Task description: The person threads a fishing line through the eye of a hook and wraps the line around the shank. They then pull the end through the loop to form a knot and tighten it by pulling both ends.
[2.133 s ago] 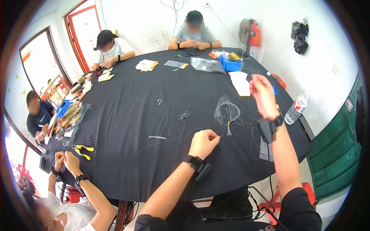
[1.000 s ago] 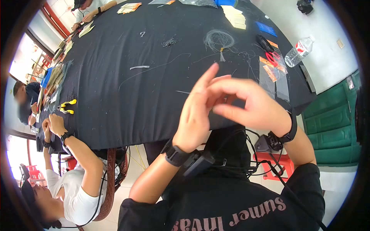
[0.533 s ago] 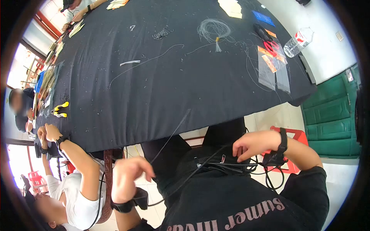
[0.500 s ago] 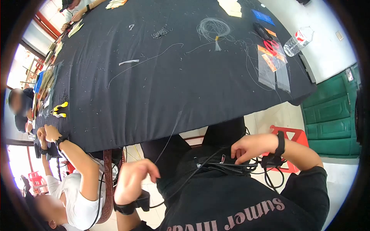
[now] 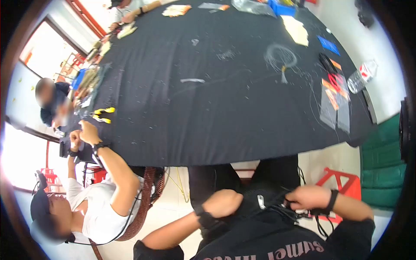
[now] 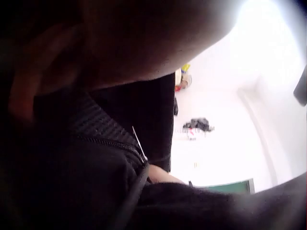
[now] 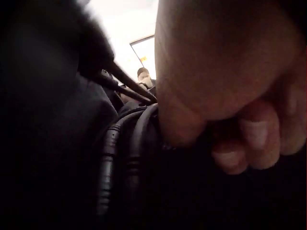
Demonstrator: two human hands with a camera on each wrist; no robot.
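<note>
In the head view my left hand [image 5: 223,203] is low over my lap, its back turned up and its fingertips hidden. My right hand [image 5: 311,197] has curled fingers at the right side of a black pouch with a zipper at my waist. Between the hands shows a pale zipper pull [image 5: 261,202]; the left wrist view shows the zipper [image 6: 112,143] close below the dark hand. Beside my right hand, black cables [image 7: 139,132] run over the pouch in the right wrist view. I cannot tell whether either hand grips anything.
The black-covered table [image 5: 195,130] lies ahead, with a coil of clear line [image 5: 281,56], plastic bags [image 5: 333,110], red-handled scissors [image 5: 333,81] and a water bottle [image 5: 362,77]. Yellow-handled pliers [image 5: 104,115] lie at left, near a seated person [image 5: 104,199]. A red stool [image 5: 342,182] stands at right.
Both hands have left the tabletop, met briefly, parted and come down to my waist. My left hand has moved right toward the pouch. A thin pale strand near it no longer shows.
</note>
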